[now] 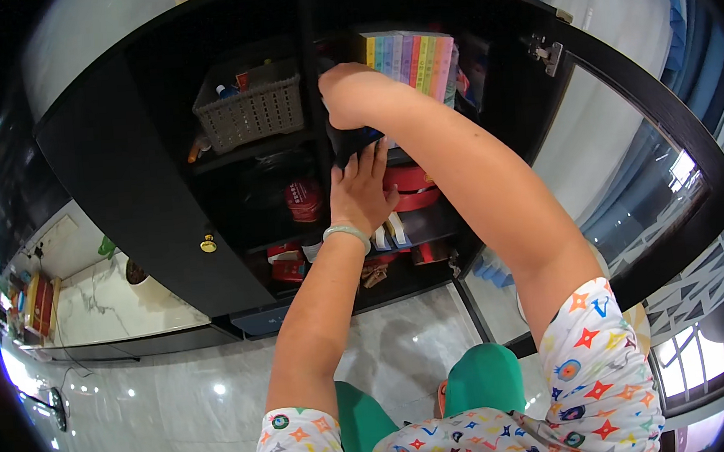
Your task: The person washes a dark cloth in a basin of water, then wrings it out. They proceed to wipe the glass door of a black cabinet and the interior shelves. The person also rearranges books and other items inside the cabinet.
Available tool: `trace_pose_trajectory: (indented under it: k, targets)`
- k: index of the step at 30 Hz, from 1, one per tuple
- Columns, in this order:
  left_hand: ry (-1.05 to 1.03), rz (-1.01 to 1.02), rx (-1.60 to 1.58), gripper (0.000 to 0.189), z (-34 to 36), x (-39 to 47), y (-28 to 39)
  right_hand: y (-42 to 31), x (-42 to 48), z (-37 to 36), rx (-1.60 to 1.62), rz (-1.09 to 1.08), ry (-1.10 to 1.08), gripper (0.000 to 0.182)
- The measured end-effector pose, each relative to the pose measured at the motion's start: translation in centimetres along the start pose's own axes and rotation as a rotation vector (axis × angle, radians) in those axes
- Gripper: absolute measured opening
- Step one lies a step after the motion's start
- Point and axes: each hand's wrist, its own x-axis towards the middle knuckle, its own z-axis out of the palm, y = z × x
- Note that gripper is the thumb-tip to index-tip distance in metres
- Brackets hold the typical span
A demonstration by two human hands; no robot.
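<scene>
My left hand point(362, 194) reaches into a black cabinet, its fingers spread and their tips against a dark, soft-looking item point(351, 143) on the upper shelf. My right hand point(345, 95) is bent over the top of that same item, beside the cabinet's upright divider; its fingers are hidden, so I cannot tell how they hold. Right of my right hand stands a row of colourful books point(410, 59), partly covered by my right forearm. A red round container point(410, 188) lies on the shelf below, near my left thumb.
A grey woven basket point(252, 111) with small items stands left of the divider. Below it is a red package point(303, 200). The glass-paned cabinet door point(630, 144) stands swung out on the right. A wooden door with a gold knob point(208, 243) is at left, near a potted plant point(142, 282).
</scene>
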Motion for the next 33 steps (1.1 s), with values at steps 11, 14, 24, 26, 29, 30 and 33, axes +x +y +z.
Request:
trace_pose_trajectory:
  k: [11,14,24,26,29,30,33]
  targets:
    - [-0.356,-0.049,-0.010,0.049,-0.1,0.4,-0.1,0.7,-6.0,-0.2,0.257,-0.044,0.171,0.026]
    - [-0.039,0.061,-0.020,0.053,0.0,-0.7,-1.0,2.7,-10.0,0.8,0.692,-0.068,0.273,0.031]
    - [-0.094,0.016,0.013,0.072,-2.0,1.1,1.1,5.0,-24.2,16.5,2.573,0.270,0.647,0.052]
    - [-0.086,0.044,-0.018,0.075,-1.8,0.9,1.1,5.5,-25.5,18.5,2.562,0.261,0.759,0.048]
    - [-0.049,0.043,-0.100,0.069,-2.3,-0.4,1.5,7.2,-25.9,19.5,2.427,0.224,0.899,0.045]
    - [-0.035,0.040,-0.117,0.067,-2.5,-1.2,1.5,8.1,-25.5,19.2,2.214,0.404,0.861,0.046]
    - [-0.012,0.012,-0.240,0.061,-4.0,-4.1,2.0,10.5,-22.2,18.5,1.136,0.450,1.066,0.046]
